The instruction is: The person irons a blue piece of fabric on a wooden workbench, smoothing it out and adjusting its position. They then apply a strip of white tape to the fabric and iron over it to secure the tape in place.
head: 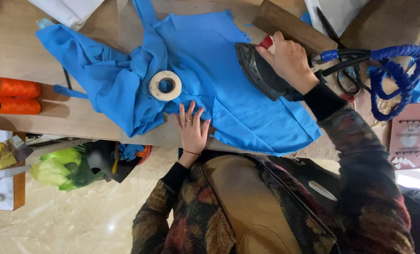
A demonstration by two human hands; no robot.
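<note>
Pressing blue fabric (247,94) spread on the worktop (12,51): your right hand (290,61) has its grip closed on the iron (259,70); your left hand (192,129), fingers spread, flattens the near edge, calling for slow glides.

Pink rounded card (411,136) with white markings, right edge; yellow-green plastic bags (59,167) below the tabletop (12,56), left.

Pretty clearly my little sewing workshop: wooden worktable (12,51) with blue fabric (247,94) spread out, two orange thread cones (14,96), scissors (346,80), a roll of tape (165,85) (and an old heavy iron (262,70)).
</note>
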